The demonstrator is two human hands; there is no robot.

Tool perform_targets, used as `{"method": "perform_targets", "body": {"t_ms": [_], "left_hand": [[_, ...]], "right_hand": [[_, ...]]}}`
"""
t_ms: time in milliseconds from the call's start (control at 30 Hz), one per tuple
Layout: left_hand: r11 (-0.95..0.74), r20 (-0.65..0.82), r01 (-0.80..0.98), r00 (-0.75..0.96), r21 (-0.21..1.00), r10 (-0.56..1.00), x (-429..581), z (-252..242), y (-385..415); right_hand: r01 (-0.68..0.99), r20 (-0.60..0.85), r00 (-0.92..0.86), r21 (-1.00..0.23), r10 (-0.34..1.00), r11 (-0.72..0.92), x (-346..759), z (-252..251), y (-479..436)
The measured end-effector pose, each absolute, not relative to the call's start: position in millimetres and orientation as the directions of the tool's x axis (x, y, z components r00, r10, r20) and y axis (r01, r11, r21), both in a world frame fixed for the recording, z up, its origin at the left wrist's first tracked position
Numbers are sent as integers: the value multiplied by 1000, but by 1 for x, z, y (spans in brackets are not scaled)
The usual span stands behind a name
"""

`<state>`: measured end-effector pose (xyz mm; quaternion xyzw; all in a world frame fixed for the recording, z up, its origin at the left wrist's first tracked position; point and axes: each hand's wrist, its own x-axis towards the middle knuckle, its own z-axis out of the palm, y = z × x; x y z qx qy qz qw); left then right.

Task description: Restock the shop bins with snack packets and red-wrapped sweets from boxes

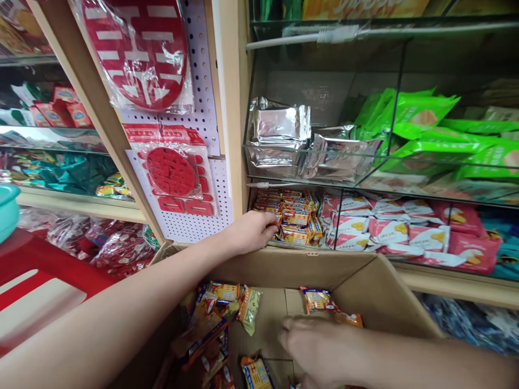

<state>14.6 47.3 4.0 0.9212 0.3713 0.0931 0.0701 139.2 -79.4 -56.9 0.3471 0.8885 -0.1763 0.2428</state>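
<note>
My left hand (pixel 254 232) reaches over the far edge of an open cardboard box (pixel 324 265) to the low shelf bin. Its fingers are curled closed at the left side of a stack of small orange-and-yellow snack packets (pixel 298 217); whatever they hold is hidden. Inside the box, my right hand (pixel 312 346) is blurred by motion, its fingers pointing down and left. Close to it lie a loose snack packet (pixel 318 300) and another packet (pixel 257 373). More packets are heaped at the box's left, beside a pale yellow-green packet (pixel 249 310).
Right of the bin are red-and-white packets (pixel 389 227). Above sit silver packets (pixel 279 127) and green packets (pixel 425 124) behind clear dividers. A white cable (pixel 300 40) crosses the shelf front. Red decorations (pixel 172 170) hang on pegboard; a red stool (pixel 48 259) stands left.
</note>
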Motion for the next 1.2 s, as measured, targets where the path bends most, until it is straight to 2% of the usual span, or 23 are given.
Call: {"method": "perform_targets", "body": {"t_ms": [67, 133, 233, 333, 500, 567, 633, 700, 767, 833, 933, 1067, 1200], "left_hand": [[-770, 169, 619, 751, 157, 638, 14, 5, 44], [-791, 174, 591, 772, 159, 611, 13, 6, 41], [-781, 156, 595, 767, 191, 623, 10, 6, 41], [-778, 143, 594, 768, 205, 624, 8, 7, 41], [-754, 142, 606, 748, 254, 649, 8, 7, 40], [-733, 152, 588, 735, 341, 660, 7, 7, 40], [-662, 180, 511, 701, 548, 690, 6, 8, 40], [-494, 190, 331, 645, 804, 740, 5, 12, 37], [-283, 155, 114, 618, 952, 770, 5, 17, 31], [-117, 93, -6, 646, 993, 758, 6, 23, 23], [-16, 9, 3, 702, 1000, 712, 11, 27, 11], [-1, -32, 46, 701, 999, 712, 15, 25, 6], [119, -93, 17, 740, 993, 666, 10, 24, 12]], "right_hand": [[608, -720, -584, -82, 375, 789, 132, -75, -81], [546, -787, -544, -67, 292, 835, 128, -83, -83], [541, -797, -529, -52, 292, 840, 125, -89, -88], [544, -730, -592, -50, 341, 837, 122, -98, -93], [637, -695, -612, -149, 378, 756, 124, -81, -86], [727, -548, -649, -243, 528, 642, 135, -58, -78], [750, -287, -645, -416, 709, 514, 151, -35, -69], [647, -40, -563, -643, 825, 410, 167, -17, -62], [478, 141, -409, -809, 901, 343, 181, -9, -57], [330, 253, -243, -886, 937, 325, 190, -7, -51], [207, 297, -126, -925, 946, 318, 195, -10, -45], [231, 323, -36, -918, 946, 323, 195, -11, -42], [193, 295, -8, -937, 955, 291, 197, -11, -42]]}}
